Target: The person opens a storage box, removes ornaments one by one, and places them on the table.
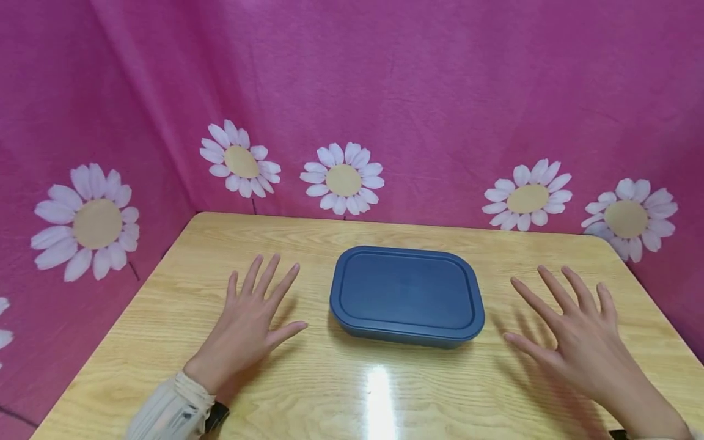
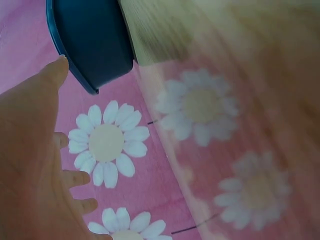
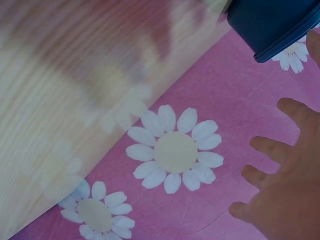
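Okay, two grips, both spread wide and holding nothing. My left grip [image 1: 247, 327] has its fingers straight and fanned, thumb pointing at the near left corner of the blue box [image 1: 398, 336], palm down over the wooden surface [image 1: 286, 391]. My right grip [image 1: 583, 342] mirrors it on the other side: fingers straight and apart, thumb and forefinger toward the box's right end. Both cast shadows on the surface. Head view shows a gap between each grip and the box, so I am near it on both sides, not touching.

Box sits on the surface between my grips, right of middle in the head view, long side running left to right, slightly skewed. Blue lid [image 1: 407, 290] lies flat on top, rounded corners, raised rim all round. In the left wrist view my thumb tip overlaps the lid's edge; in the right wrist view the box is cut off at the top corner.

Light sleeve [image 1: 170, 406] on my left arm, dark strap [image 1: 216, 417] at that wrist. Another dark piece [image 1: 618, 434] shows at my right wrist, mostly out of frame. Glare patch [image 1: 381, 400] in front of the box. Pink cloth [image 1: 429, 91] behind, printed with white flowers [image 1: 343, 180].
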Demonstrator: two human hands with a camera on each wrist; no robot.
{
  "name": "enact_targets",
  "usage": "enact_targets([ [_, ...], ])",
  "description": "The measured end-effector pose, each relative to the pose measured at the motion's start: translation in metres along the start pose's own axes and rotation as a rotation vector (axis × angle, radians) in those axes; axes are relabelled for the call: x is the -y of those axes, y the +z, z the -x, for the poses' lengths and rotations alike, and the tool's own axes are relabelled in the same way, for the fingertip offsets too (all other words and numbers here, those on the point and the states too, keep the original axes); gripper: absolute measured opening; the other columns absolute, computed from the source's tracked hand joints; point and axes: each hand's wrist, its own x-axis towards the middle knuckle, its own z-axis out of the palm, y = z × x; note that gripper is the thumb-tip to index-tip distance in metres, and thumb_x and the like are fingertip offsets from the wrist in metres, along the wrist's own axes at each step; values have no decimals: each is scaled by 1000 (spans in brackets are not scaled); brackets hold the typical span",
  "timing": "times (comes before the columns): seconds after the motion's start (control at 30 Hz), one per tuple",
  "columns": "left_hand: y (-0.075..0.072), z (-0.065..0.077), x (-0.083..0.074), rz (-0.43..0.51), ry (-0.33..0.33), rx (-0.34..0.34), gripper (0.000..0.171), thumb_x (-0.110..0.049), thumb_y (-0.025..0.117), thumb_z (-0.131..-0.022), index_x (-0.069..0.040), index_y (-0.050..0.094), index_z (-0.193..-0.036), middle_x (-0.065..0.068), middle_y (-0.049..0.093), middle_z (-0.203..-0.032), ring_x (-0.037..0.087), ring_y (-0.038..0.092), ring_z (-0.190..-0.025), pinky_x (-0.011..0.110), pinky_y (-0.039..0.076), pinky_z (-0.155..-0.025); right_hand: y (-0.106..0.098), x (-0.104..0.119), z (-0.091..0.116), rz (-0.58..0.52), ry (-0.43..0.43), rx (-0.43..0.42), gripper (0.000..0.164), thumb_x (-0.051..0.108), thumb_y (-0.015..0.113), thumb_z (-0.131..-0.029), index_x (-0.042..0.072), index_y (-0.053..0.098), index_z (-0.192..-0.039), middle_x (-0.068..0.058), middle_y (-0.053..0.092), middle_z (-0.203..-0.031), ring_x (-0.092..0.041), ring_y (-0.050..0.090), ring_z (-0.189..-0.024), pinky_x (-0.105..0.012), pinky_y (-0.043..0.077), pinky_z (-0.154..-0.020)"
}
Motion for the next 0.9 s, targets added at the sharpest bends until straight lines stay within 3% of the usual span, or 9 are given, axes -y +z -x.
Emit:
enact_targets([
  [0.47, 2, -40, -19, 57, 49, 81, 87, -72, 48, -91, -34, 12, -161, 8, 7, -167, 35, 0, -152, 72, 12, -113, 6, 7, -31, -51, -26, -6, 79, 53, 77, -78, 27, 50, -147, -21, 45, -147, -47, 31, -138, -73, 6, -111],
  [0.63, -3, -52, -27, 120, 38, 125, 75, -62, 46, -98, -32, 17, -160, 12, 22, -163, 35, 19, -149, 66, 18, -115, 7, 18, -44, -153, 43, 61, 64, 39, 74, -89, 16, 53, -145, -22, 57, -133, -45, 48, -123, -69, 27, -104],
  [0.77, -5, -59, -35, 196, 18, 151, 66, -53, 49, -101, -22, 33, -157, 14, 41, -152, 32, 37, -140, 58, 31, -113, 13, 30, -52, -281, 149, 202, 57, 39, 66, -96, 6, 53, -141, -16, 68, -114, -31, 64, -99, -51, 52, -82],
  [0.9, -1, -64, -43, 297, -32, 179, 62, -48, 52, -101, -12, 44, -150, 14, 53, -143, 31, 50, -132, 52, 41, -108, 21, 37, -56, -350, 218, 309, 63, 41, 65, -97, -3, 50, -140, -1, 68, -89, -12, 61, -75, -30, 52, -63],
])
